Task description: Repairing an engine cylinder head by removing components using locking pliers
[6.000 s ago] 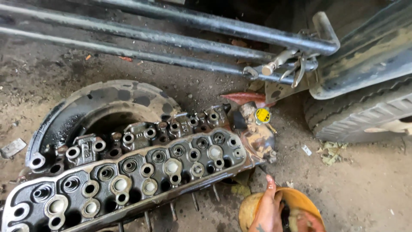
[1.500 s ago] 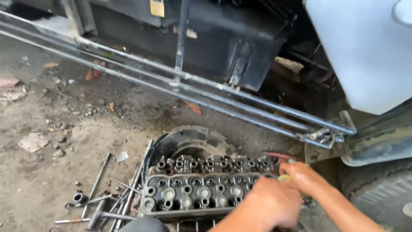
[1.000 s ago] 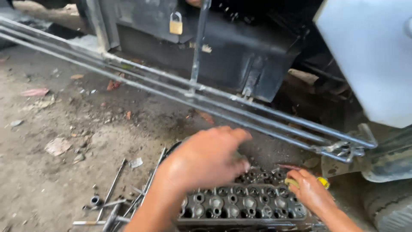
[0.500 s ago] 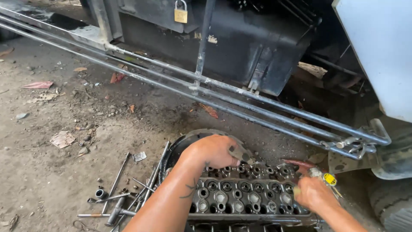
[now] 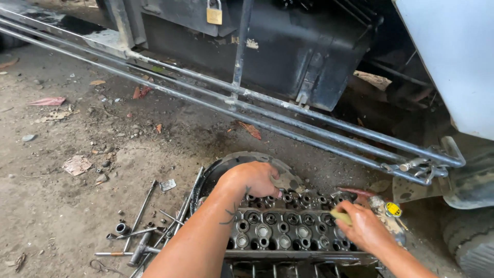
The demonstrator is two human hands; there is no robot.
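Down on the dirt floor [image 5: 67, 216], low in the view, lies the cylinder head [image 5: 278, 231], valve springs up, propped against a round housing [image 5: 242, 159] behind it. Left hand [image 5: 257, 177] rests on the head's far edge, fingers curled down over the top row of springs; whether it grips anything I cannot tell. Right hand [image 5: 363, 226] is closed around a small yellowish piece [image 5: 340, 216], pressed at the head's right end. A yellow-capped can [image 5: 393, 210] stands just beside that hand.

Risks, as judged: the head is leaning, not bedded flat, so a hard push from the right hand could rock or slide it. Grit from the floor could get into open ports. Loose rods and sockets [image 5: 139, 237] lie just left of the head; an elbow could scatter them. The can sits close enough to be knocked over.

Against half a second ago: left hand has shifted right along the head's upper edge and settled lower on the springs. Right hand has come in from the end onto the head. Camera dropped slightly; the padlock [image 5: 214, 14] now sits at the top edge.
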